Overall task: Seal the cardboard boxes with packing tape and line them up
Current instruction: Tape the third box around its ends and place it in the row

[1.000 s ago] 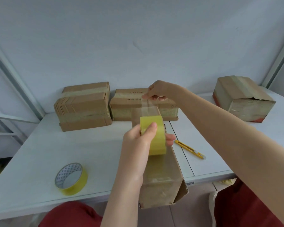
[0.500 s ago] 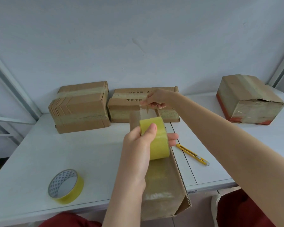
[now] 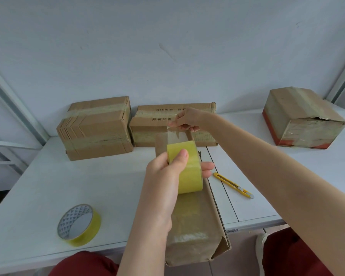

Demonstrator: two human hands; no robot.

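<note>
**Tape stretched above the long box**

The white table (image 3: 88, 186) fills the lower half of the view. At 2 o'clock a cardboard box with red lower edges (image 3: 305, 120) stands apart from the others, its top taped and its near top edge torn. At 10 o'clock, against the wall, sits a taped box (image 3: 96, 128). Just beside it, at 12 o'clock, is a flatter box printed with black characters (image 3: 159, 124).

From the centre toward 6 o'clock lies the long cardboard box (image 3: 195, 226). Its near end overhangs the table's front edge, and glossy tape runs along its top.

Above the middle of that box, the left hand (image 3: 163, 176) grips the yellow roll of packing tape (image 3: 187, 168), thumb on the outer face and fingertips showing past the far side. The right hand (image 3: 187, 119), at 12 o'clock over the box's far end, pinches the free end of the clear strip (image 3: 175, 134) drawn from the roll.

At 8 o'clock a second roll of yellow tape (image 3: 79, 224) lies on its side on the table. At 3 o'clock, just right of the long box, a yellow utility knife (image 3: 233, 185) lies on the tabletop.
</note>
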